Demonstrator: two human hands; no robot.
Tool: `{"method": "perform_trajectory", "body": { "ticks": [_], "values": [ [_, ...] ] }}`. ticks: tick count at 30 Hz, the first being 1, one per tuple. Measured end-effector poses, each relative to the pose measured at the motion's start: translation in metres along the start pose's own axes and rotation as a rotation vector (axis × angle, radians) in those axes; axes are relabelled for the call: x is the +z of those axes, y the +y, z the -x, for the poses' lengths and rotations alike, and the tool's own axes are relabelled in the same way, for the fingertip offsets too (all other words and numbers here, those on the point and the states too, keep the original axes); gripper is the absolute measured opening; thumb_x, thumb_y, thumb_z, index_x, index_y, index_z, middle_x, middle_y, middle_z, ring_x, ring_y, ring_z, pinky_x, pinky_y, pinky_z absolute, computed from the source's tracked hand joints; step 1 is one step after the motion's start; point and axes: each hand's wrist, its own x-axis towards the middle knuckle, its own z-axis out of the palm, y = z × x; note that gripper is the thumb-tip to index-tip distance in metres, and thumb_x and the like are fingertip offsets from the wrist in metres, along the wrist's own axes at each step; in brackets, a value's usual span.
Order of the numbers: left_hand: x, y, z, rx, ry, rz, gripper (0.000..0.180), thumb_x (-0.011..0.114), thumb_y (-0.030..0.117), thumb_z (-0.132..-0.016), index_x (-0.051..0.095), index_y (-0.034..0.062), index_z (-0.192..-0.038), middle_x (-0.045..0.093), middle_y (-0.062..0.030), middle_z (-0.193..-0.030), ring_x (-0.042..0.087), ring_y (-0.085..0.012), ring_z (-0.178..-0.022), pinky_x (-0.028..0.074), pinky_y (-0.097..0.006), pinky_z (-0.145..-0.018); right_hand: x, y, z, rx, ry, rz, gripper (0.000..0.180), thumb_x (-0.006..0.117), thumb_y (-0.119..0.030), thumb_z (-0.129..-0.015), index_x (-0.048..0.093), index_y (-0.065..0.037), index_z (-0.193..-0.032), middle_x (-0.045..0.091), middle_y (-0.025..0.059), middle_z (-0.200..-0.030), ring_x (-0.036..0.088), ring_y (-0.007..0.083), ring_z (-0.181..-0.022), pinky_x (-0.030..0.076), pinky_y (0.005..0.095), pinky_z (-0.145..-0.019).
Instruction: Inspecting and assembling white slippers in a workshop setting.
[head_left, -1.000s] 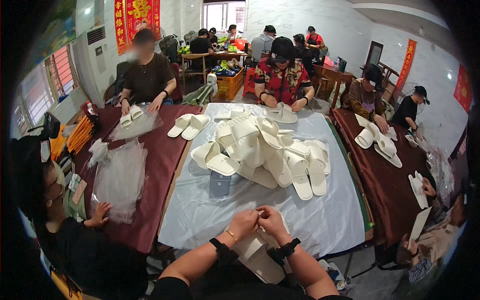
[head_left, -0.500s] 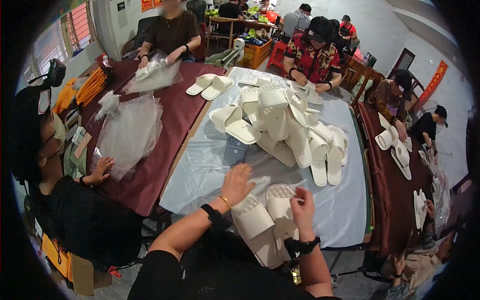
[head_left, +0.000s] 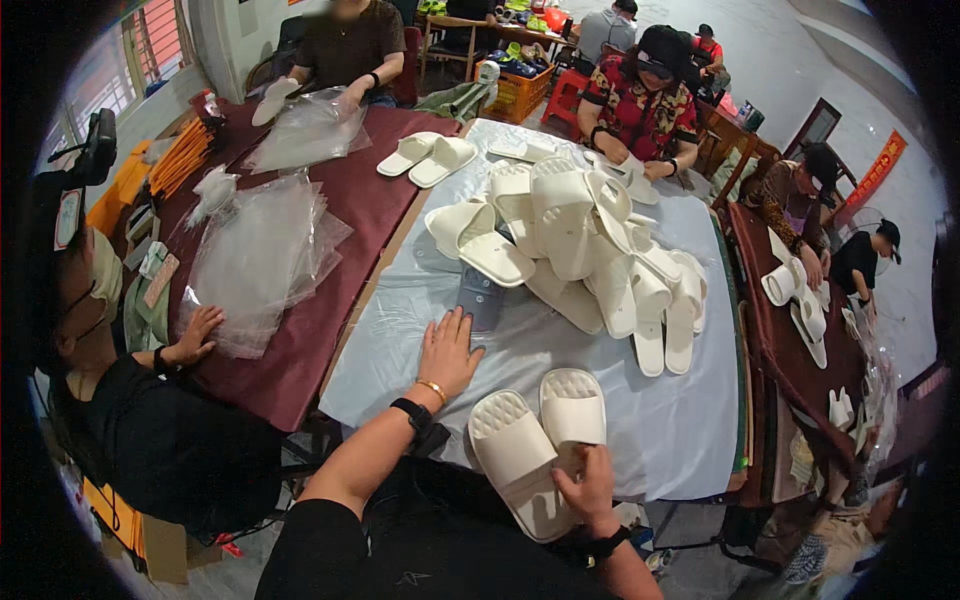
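Note:
In front of me lies a pair of cream slide slippers, the left slipper [head_left: 515,455] and the right slipper [head_left: 575,408], toes pointing away. My right hand [head_left: 590,490] is at the right slipper's heel, fingers bent over its side and partly hiding it. My left hand [head_left: 448,352] is stretched out on the pale plastic sheet [head_left: 370,355], holding nothing. Its fingertips reach the near edge of a small blue-grey stack of flat pieces [head_left: 480,300]. Beyond that stack rises a heap of cream slippers [head_left: 565,225].
Another slipper pair [head_left: 428,160] sits at the table's far left. Clear plastic bags [head_left: 255,260] lie on the maroon-covered table, with a co-worker's hand [head_left: 195,335] on them. A person in a red patterned shirt [head_left: 640,110] handles slippers across from me. More slippers [head_left: 790,285] lie on the right table.
My left hand has moved from above the slipper pair to beside the blue-grey stack. My right hand has come down onto the right slipper's heel.

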Motion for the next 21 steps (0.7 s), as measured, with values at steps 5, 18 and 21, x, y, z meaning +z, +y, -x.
{"method": "perform_trajectory", "body": {
  "ticks": [5, 18, 21],
  "values": [
    [-0.006, 0.001, 0.006, -0.006, 0.051, 0.037, 0.062, 0.06, 0.033, -0.084, 0.041, 0.0015, -0.134, 0.039, -0.0175, -0.14, 0.039, -0.0315, -0.127, 0.023, -0.048, -0.109, 0.015, -0.016, -0.01, -0.056, -0.03, 0.249, 0.044, 0.074, -0.023, -0.063, 0.055, 0.001, -0.094, 0.05, 0.0189, -0.089, 0.05, 0.0388, -0.084, 0.043, 0.0464, -0.07],
    [-0.006, -0.001, 0.006, -0.078, 0.179, 0.026, 0.068, 0.07, 0.031, -0.075, 0.043, 0.0025, -0.13, 0.052, -0.0125, -0.117, 0.045, -0.0293, -0.115, 0.022, -0.053, -0.106, 0.022, -0.008, -0.014, -0.014, 0.048, 0.109, 0.019, 0.062, -0.016, -0.072, 0.065, -0.007, -0.089, 0.063, 0.014, -0.077, 0.061, 0.0341, -0.072, 0.049, 0.0409, -0.063],
    [-0.005, -0.003, 0.01, -0.101, 0.201, -0.009, 0.063, 0.07, 0.032, -0.074, 0.047, 0.0031, -0.125, 0.053, -0.0116, -0.111, 0.045, -0.0291, -0.112, 0.022, -0.053, -0.106, 0.0, 0.011, -0.02, 0.039, 0.078, 0.006, 0.017, 0.062, -0.012, -0.072, 0.064, -0.004, -0.087, 0.062, 0.017, -0.079, 0.061, 0.0364, -0.072, 0.048, 0.0412, -0.062]
  ]
}}
